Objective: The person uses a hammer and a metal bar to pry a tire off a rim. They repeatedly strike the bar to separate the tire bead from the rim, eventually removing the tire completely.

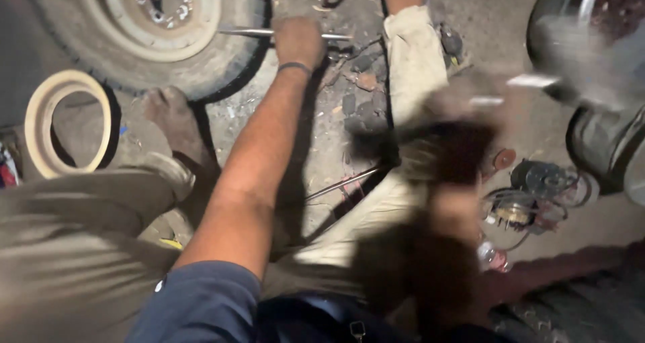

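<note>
Blurred at five o'clock, our right hand (pixel 463 124) swings something we cannot tell; our left hand (pixel 297 40), at twelve, grips the steel rod (pixel 245 32) against the tyre (pixel 144 30). Keep it braced.

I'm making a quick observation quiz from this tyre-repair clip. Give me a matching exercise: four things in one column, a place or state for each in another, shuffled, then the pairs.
Things:
1. metal rod
2. loose cream ring
3. right hand
4. wheel

Places or states:
A. blurred in motion
B. lying flat at the top left
C. held in the left hand, tip at the tyre
D. on the ground at the left edge

Pairs: 1-C, 2-D, 3-A, 4-B
</note>
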